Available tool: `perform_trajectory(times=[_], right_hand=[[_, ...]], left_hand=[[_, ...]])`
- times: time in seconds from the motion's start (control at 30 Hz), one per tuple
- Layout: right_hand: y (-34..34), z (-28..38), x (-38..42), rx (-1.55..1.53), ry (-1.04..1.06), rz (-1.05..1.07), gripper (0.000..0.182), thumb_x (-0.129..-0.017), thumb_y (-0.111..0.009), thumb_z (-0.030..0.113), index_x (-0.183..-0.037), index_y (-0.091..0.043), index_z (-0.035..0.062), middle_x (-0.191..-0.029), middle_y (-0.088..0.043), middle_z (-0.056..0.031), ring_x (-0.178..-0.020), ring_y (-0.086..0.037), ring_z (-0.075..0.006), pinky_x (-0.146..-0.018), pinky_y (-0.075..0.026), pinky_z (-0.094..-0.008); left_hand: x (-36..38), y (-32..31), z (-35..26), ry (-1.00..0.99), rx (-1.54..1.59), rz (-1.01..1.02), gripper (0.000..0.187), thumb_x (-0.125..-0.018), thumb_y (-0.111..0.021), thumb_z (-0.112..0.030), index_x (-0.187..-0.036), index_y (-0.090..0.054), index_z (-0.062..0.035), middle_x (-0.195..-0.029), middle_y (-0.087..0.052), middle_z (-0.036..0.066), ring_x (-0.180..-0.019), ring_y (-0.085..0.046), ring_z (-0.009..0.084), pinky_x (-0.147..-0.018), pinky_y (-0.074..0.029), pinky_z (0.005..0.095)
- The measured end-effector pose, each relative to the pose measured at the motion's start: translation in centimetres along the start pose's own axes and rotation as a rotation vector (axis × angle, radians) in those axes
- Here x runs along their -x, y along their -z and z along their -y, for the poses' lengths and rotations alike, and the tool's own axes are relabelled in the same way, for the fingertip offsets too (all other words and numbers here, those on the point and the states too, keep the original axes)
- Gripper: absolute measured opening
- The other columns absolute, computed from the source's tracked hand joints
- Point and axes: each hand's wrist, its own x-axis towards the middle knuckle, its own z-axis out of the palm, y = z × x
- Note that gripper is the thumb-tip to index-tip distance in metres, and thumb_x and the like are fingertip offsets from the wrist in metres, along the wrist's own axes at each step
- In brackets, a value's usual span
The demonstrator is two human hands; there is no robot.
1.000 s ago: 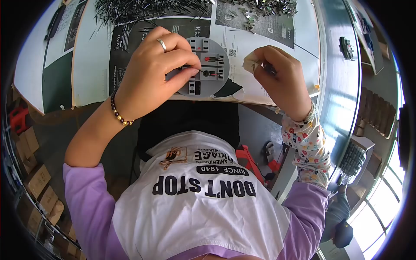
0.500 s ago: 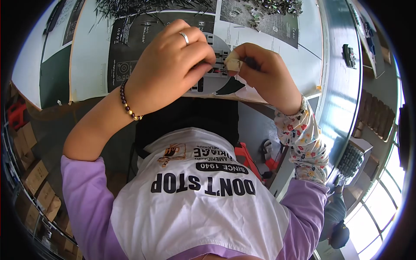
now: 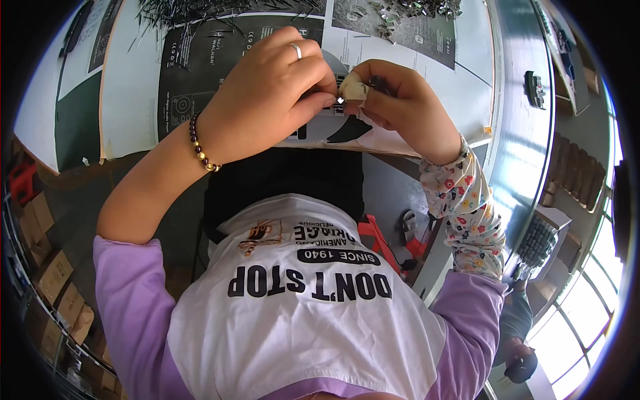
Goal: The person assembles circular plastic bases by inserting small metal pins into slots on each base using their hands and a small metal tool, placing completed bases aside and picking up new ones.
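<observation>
My left hand [image 3: 273, 93], with a ring and a beaded bracelet, has thumb and forefinger pinched together. At its fingertips shows a small shiny piece [image 3: 341, 100]; whether one hand or both grip it cannot be made out. My right hand [image 3: 400, 100] meets it there, fingers curled round a small dark piece [image 3: 379, 83] that is mostly hidden. Pale tape [image 3: 353, 91] wraps one of its fingers. Beneath both hands lies a light grey holder [image 3: 327, 124] with dark slots, largely covered by the hands. A black scrap [image 3: 349, 131] lies at the table's near edge.
Thin black strips [image 3: 200, 13] lie heaped at the back left, and small shiny pieces [image 3: 407, 17] at the back right. Printed cardboard [image 3: 200, 57] covers the table. A dark part [image 3: 534, 90] rests on the right-hand surface. Another person [image 3: 517, 327] is at lower right.
My left fingertips have moved slightly right and now meet my right fingertips. The shiny piece has come into view between them. The whole view has shifted a little left.
</observation>
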Motion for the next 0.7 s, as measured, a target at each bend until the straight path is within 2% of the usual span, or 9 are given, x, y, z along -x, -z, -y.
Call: perform_trajectory(times=[0.13,0.3,0.43,0.53,0.57,0.67,0.7], right_hand=[[0.4,0.4,-0.1,-0.091,-0.093,0.016,0.019,-0.096,-0.055,0.006,-0.111,-0.061,-0.0028,-0.086,-0.067,-0.0026,-0.062,-0.042,-0.0012,-0.053,-0.031,-0.0187],[0.3,0.6,-0.2,-0.008,-0.057,-0.003,0.019,-0.096,-0.055,0.008,-0.111,-0.061,-0.0021,-0.085,-0.067,-0.0028,-0.060,-0.039,-0.0006,-0.052,-0.029,-0.0180],[0.0,0.9,-0.3,0.084,-0.056,0.018,0.016,-0.095,-0.055,0.006,-0.107,-0.062,-0.0023,-0.086,-0.067,-0.0014,-0.062,-0.045,-0.0027,-0.053,-0.035,-0.0205],[-0.1,-0.2,-0.3,0.339,0.189,-0.074,0.013,-0.090,-0.058,0.000,-0.102,-0.062,-0.0032,-0.086,-0.067,-0.0039,-0.064,-0.054,-0.0094,-0.057,-0.044,-0.0255],[-0.2,0.0,-0.1,0.342,0.186,-0.072,0.013,-0.090,-0.058,0.000,-0.102,-0.062,-0.0032,-0.086,-0.067,-0.0039,-0.064,-0.054,-0.0094,-0.057,-0.044,-0.0255],[-1.2,1.1,1.1,0.813,0.523,-0.212,0.019,-0.082,-0.062,-0.007,-0.101,-0.062,-0.0036,-0.086,-0.067,-0.0088,-0.068,-0.063,-0.0206,-0.062,-0.051,-0.0318],[-1.4,1.0,1.3,0.816,0.524,-0.207,0.019,-0.082,-0.062,-0.007,-0.101,-0.062,-0.0036,-0.086,-0.067,-0.0088,-0.068,-0.063,-0.0206,-0.062,-0.051,-0.0318]], left_hand=[[0.2,-0.2,-0.3,0.006,-0.019,-0.012,0.017,-0.077,-0.075,-0.002,-0.083,-0.060,-0.0055,-0.085,-0.056,0.005,-0.085,-0.052,0.0270,-0.078,-0.044,0.0383],[0.2,-0.3,-0.4,-0.010,-0.053,-0.015,0.018,-0.077,-0.075,-0.003,-0.084,-0.060,-0.0060,-0.086,-0.056,0.005,-0.087,-0.052,0.0270,-0.081,-0.044,0.0392],[0.3,-0.3,-0.3,-0.029,-0.074,-0.019,0.019,-0.077,-0.076,-0.004,-0.085,-0.059,-0.0064,-0.087,-0.056,0.005,-0.088,-0.053,0.0272,-0.083,-0.044,0.0397],[0.2,-0.4,-0.5,-0.044,-0.118,-0.027,0.019,-0.077,-0.076,-0.004,-0.085,-0.059,-0.0067,-0.088,-0.056,0.005,-0.090,-0.053,0.0272,-0.084,-0.044,0.0398],[0.1,-0.4,-0.6,-0.043,-0.116,-0.030,0.019,-0.077,-0.076,-0.004,-0.085,-0.059,-0.0067,-0.088,-0.056,0.005,-0.090,-0.053,0.0272,-0.084,-0.044,0.0398],[-0.2,-0.3,-1.3,-0.005,-0.179,0.000,0.019,-0.077,-0.076,-0.005,-0.084,-0.058,-0.0070,-0.089,-0.055,0.005,-0.090,-0.053,0.0272,-0.085,-0.044,0.0404],[0.0,-0.3,-1.4,-0.002,-0.179,-0.005,0.019,-0.077,-0.076,-0.005,-0.084,-0.058,-0.0070,-0.089,-0.055,0.005,-0.090,-0.053,0.0272,-0.085,-0.044,0.0404]])
